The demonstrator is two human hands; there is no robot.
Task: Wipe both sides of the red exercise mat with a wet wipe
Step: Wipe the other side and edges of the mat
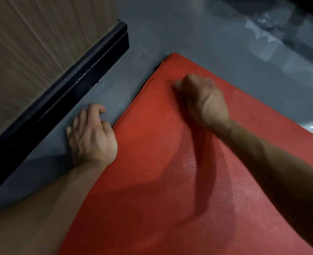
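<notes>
Mat [152, 181]: red, flat on grey floor [170, 34].
L hand [91, 137]: on floor beside mat edge, fingers loosely curled, holding nothing.
R hand [201, 100]: on mat, blurred; fingers curled under, wipe not visible, can't tell.

Left hand [92, 135]: bare, no glove, ring or watch visible.
Right hand [203, 100]: bare, blurred.
Forearms: both bare, no sleeve in view up to the frame edge.

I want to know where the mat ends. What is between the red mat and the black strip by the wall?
Bare grey floor, seen in the head view. The left hand rests on it beside the red mat, short of the black strip.
</notes>
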